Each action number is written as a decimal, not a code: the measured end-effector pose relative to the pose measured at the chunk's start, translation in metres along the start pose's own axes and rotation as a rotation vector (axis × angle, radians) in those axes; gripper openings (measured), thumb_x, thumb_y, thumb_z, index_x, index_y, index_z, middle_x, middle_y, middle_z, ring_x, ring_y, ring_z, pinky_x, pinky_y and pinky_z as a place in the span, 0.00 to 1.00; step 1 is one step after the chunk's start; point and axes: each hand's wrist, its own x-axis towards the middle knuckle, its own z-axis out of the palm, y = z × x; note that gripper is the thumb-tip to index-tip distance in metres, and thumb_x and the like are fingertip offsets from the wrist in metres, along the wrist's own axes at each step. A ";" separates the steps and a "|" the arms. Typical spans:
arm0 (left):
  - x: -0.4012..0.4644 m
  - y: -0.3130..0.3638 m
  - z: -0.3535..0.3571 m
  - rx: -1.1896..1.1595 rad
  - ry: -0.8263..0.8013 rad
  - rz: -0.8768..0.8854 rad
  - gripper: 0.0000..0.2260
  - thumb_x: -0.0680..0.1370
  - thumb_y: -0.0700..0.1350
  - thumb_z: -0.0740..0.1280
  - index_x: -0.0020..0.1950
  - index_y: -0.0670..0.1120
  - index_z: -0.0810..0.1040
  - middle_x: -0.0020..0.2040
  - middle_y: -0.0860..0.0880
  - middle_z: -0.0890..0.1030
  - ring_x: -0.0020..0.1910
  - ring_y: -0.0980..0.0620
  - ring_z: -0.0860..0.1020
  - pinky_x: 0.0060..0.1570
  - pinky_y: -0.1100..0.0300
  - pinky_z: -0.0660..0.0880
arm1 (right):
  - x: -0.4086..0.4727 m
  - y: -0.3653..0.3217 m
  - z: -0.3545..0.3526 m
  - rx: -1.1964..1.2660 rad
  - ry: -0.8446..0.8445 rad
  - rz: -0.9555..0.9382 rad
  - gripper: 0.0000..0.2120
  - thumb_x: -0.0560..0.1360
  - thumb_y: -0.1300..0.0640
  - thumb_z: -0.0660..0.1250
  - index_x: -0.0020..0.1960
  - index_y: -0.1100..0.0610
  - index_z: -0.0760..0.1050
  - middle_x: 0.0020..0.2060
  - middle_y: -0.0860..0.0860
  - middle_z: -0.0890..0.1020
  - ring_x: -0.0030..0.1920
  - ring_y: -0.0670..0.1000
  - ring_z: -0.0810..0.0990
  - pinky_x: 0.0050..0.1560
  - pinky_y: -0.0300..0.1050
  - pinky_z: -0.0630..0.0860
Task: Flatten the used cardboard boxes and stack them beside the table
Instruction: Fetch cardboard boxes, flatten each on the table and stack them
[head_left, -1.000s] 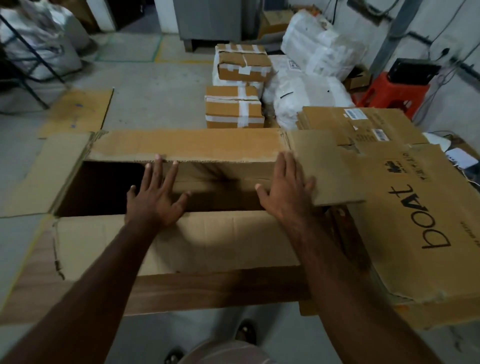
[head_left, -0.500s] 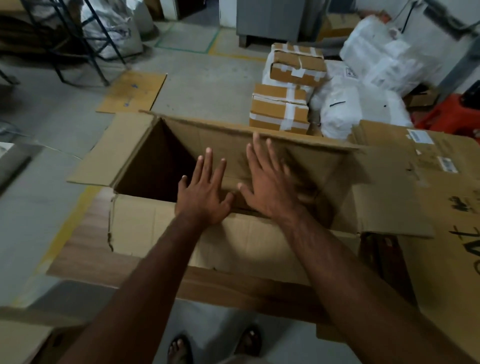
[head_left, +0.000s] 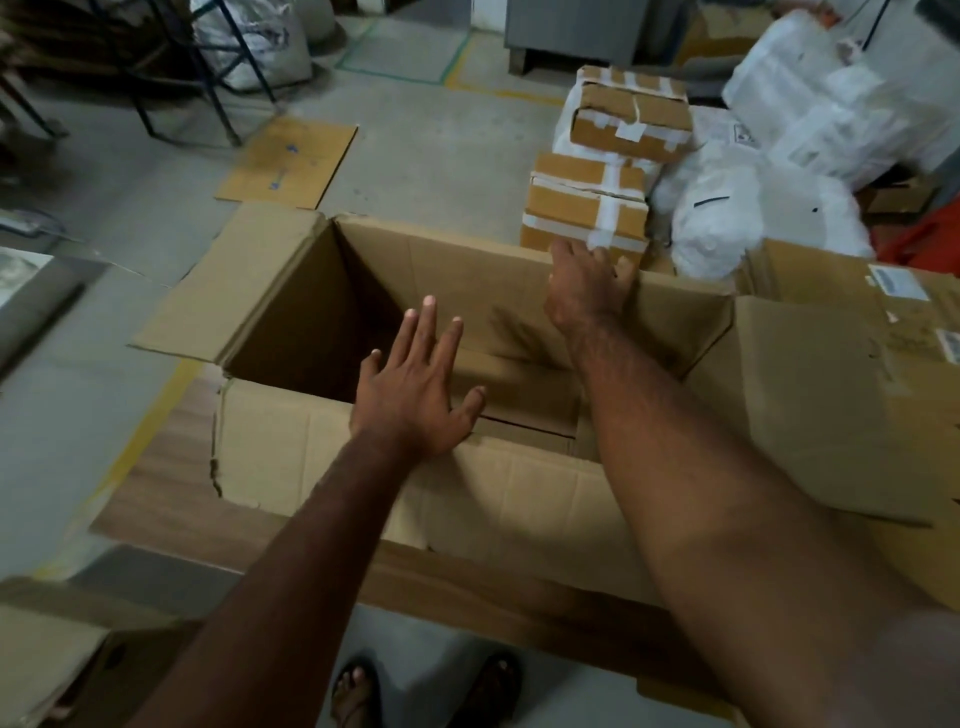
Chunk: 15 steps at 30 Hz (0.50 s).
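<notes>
A large open cardboard box stands on a wooden table in front of me, its flaps spread outwards and its inside dark. My left hand hovers with spread straight fingers over the box's near wall, holding nothing. My right hand reaches across the opening and its fingers curl over the top edge of the far wall. A flattened printed cardboard box lies to the right, partly under the open box's right flap.
Taped brown parcels and white plastic sacks crowd the floor behind the box. A flat cardboard sheet lies on the concrete floor at back left, near a metal frame. My sandalled feet show below the table edge.
The box has opened up wider. My right hand moved from inside the opening to the far wall's top edge and took hold of it; my left hand stayed over the near wall.
</notes>
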 end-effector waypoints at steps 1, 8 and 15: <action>0.001 0.000 0.001 0.002 -0.004 -0.003 0.38 0.80 0.68 0.51 0.83 0.54 0.40 0.82 0.49 0.33 0.82 0.49 0.37 0.77 0.40 0.55 | 0.001 0.000 0.004 -0.004 0.022 0.007 0.24 0.78 0.59 0.66 0.72 0.47 0.69 0.70 0.49 0.75 0.72 0.55 0.68 0.72 0.64 0.57; 0.001 0.001 -0.002 0.002 -0.035 -0.006 0.38 0.80 0.68 0.51 0.83 0.54 0.41 0.83 0.49 0.35 0.82 0.48 0.38 0.77 0.39 0.56 | 0.003 0.003 -0.006 0.020 -0.035 -0.020 0.26 0.79 0.56 0.66 0.76 0.49 0.65 0.73 0.50 0.72 0.74 0.56 0.67 0.75 0.64 0.56; 0.000 0.004 -0.008 -0.035 -0.024 0.004 0.35 0.82 0.66 0.51 0.84 0.52 0.47 0.84 0.49 0.43 0.83 0.48 0.45 0.76 0.41 0.56 | -0.095 -0.001 -0.039 0.197 -0.039 -0.078 0.30 0.80 0.45 0.64 0.79 0.52 0.62 0.80 0.52 0.63 0.78 0.55 0.61 0.75 0.59 0.60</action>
